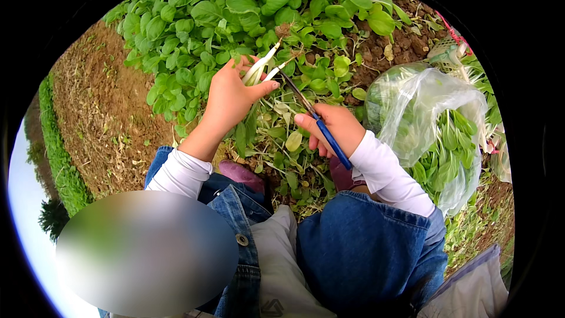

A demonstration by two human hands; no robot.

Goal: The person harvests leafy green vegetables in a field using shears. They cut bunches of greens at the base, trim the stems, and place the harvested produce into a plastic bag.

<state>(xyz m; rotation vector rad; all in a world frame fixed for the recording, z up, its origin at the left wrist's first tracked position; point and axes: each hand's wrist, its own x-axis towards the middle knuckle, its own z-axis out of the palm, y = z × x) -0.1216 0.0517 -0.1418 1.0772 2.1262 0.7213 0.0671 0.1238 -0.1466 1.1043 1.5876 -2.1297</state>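
Note:
My left hand point(234, 92) holds a few uprooted leafy green plants by their white stems point(260, 65), the roots pointing up and away from me. Soil clings to one root ball point(283, 31). In my right hand point(331, 130) is a pair of scissors with blue handles point(326, 134); the blade tips reach the root end of the lower stem. Whether the blades touch it, I cannot tell. The plants' leaves hang below my left hand. Beyond both hands grows a dense bed of leafy greens point(238, 4).
A clear plastic bag point(423, 110) of leafy greens lies at the right, with a plastic basket point(446, 51) behind it. Loose leaves point(293, 141) litter the soil between my purple shoes point(242, 176). Brown soil point(106, 110) spreads to the left. A pale cloth or sack point(472, 285) is at the lower right.

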